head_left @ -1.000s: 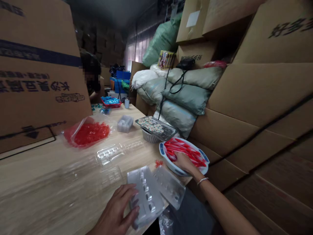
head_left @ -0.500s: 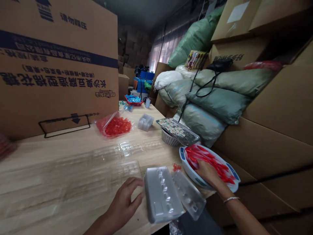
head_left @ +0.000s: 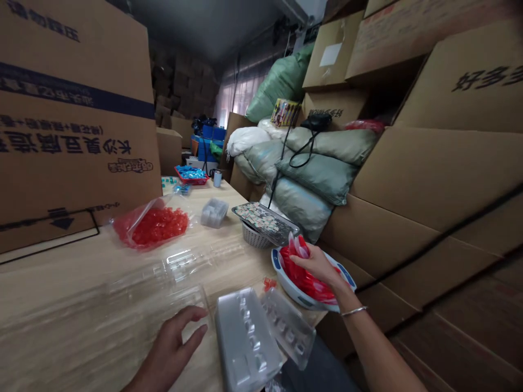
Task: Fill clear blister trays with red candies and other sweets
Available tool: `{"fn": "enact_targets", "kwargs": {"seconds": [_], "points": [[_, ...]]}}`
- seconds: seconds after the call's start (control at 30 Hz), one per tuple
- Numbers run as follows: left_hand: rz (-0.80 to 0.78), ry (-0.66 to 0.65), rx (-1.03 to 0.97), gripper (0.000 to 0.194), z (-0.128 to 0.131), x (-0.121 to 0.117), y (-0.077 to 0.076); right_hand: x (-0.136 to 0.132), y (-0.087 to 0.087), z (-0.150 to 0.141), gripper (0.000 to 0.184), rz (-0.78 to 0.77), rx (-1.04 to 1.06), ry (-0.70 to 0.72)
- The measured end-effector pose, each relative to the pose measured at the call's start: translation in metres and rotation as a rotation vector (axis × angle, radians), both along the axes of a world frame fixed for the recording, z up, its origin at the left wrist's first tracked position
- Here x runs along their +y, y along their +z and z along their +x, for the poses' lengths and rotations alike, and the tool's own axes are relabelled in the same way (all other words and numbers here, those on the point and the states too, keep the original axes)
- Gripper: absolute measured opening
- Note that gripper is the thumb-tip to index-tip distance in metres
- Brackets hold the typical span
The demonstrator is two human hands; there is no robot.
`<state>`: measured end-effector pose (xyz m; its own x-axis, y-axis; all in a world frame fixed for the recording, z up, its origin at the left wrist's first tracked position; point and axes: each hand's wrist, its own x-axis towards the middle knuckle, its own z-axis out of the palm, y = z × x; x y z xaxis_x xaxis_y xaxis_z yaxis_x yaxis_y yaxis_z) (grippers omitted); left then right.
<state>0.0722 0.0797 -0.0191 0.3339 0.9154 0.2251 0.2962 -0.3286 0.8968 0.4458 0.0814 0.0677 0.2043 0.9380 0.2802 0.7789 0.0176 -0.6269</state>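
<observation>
- Well, the fingers of the right hand are clenched around a bunch of long, narrow red plastic pieces, whose pale tips stick up out of the grip
- That right hand sits just above a white plastic basin with blue handles, and a heap of the same red pieces fills it; a thin silver bangle circles the wrist
- The fingers of the left hand are spread and released, grasping nothing; the left hand is over the wooden table, just beside a grey plastic blister tray
- A clear blister tray lies against that grey tray, and a small red scrap lies near their top edge
- Further clear blister trays lie flat across the table, blurred in places
- Beyond them are a clear bag of red pieces and a small clear box
- A metal tray of small printed pieces sits on a wire basket near the table edge
- Stuffed sacks and cardboard boxes are piled around the table
</observation>
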Motion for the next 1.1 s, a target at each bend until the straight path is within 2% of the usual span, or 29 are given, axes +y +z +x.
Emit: {"fn": "enact_targets", "kwargs": {"seconds": [0.1,0.2,0.27,0.37,0.47,0.53,0.67,0.73,0.8,0.93,1.1], "points": [[-0.174,-0.08,-0.162,0.023,0.026,0.012,0.015,0.017,0.011,-0.04,0.023,-0.11,0.127,0.24],[-0.319,-0.05,-0.42,0.044,0.047,0.03,0.027,0.031,0.01,-0.1,0.014,-0.296,0.148,0.534],[-0.323,-0.022,-0.493,0.042,0.047,0.043,0.027,0.036,0.002,-0.137,0.007,-0.341,0.018,0.666],[-0.296,-0.013,-0.406,0.025,0.029,0.057,0.017,0.043,-0.012,-0.166,0.004,-0.349,-0.102,0.752],[-0.274,0.086,-0.325,0.024,0.005,0.079,0.004,0.062,-0.024,-0.161,0.012,-0.365,0.148,0.685],[-0.224,0.18,-0.288,0.021,-0.004,0.103,-0.001,0.08,-0.03,-0.148,0.016,-0.357,0.333,0.596],[-0.082,0.345,-0.147,0.01,0.002,0.159,-0.009,0.115,-0.041,-0.123,0.016,-0.34,0.502,0.458],[-0.016,0.367,-0.043,0.006,0.007,0.174,-0.014,0.126,-0.046,-0.115,0.022,-0.319,0.569,0.392],[0.043,0.34,0.06,0.011,0.009,0.179,-0.019,0.134,-0.05,-0.11,0.025,-0.276,0.613,0.335],[0.147,0.275,0.223,0.021,0.004,0.174,-0.025,0.152,-0.055,-0.101,0.025,-0.16,0.646,0.247],[0.193,0.271,0.325,0.02,0.001,0.167,-0.022,0.186,-0.056,-0.104,0.021,-0.048,0.648,0.111]]}}
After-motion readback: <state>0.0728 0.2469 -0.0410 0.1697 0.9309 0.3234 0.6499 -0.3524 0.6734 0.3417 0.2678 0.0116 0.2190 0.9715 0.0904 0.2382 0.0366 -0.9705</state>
